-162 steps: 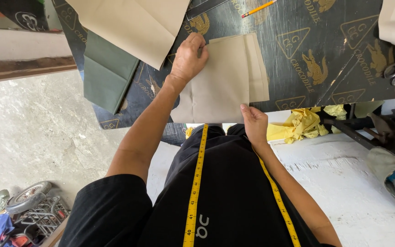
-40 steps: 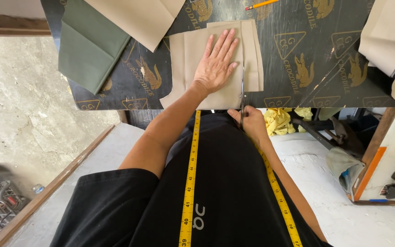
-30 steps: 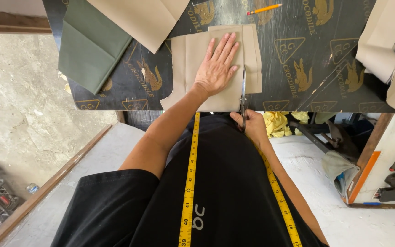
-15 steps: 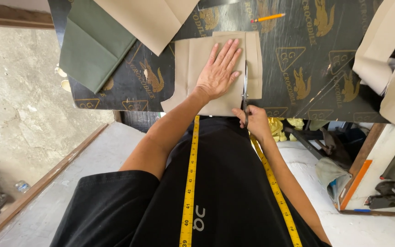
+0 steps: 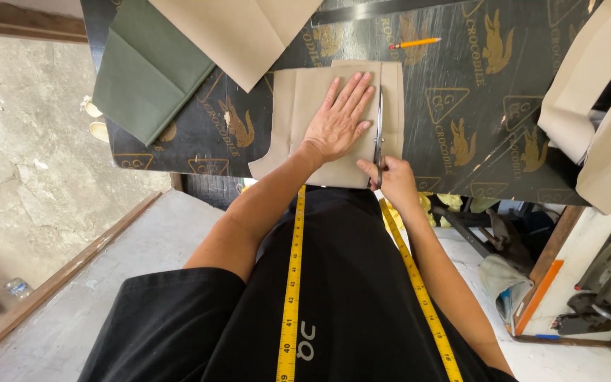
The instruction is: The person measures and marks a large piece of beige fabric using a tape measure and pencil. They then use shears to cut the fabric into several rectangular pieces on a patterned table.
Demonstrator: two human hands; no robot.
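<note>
A beige piece of fabric (image 5: 298, 120) lies flat on a dark printed table (image 5: 461, 106). My left hand (image 5: 337, 120) presses down on it, palm flat, fingers spread. My right hand (image 5: 392, 180) grips the handles of metal scissors (image 5: 379, 131) at the table's near edge. The blades point away from me and run along the fabric just right of my left hand. A yellow tape measure (image 5: 293, 283) hangs around my neck over a black shirt.
A folded green cloth (image 5: 146, 71) lies at the table's left corner, and a larger beige sheet (image 5: 238, 32) behind the piece. An orange pencil (image 5: 415, 44) rests further back. Beige cloth (image 5: 602, 106) hangs at the right. Yellow scraps (image 5: 450, 204) and tools lie under the table.
Earlier my left hand smoothed the fabric's far corner and my right hand rested at its edge. Now the left hand lies flat mid-piece and the scissors have gone further into the fabric.
</note>
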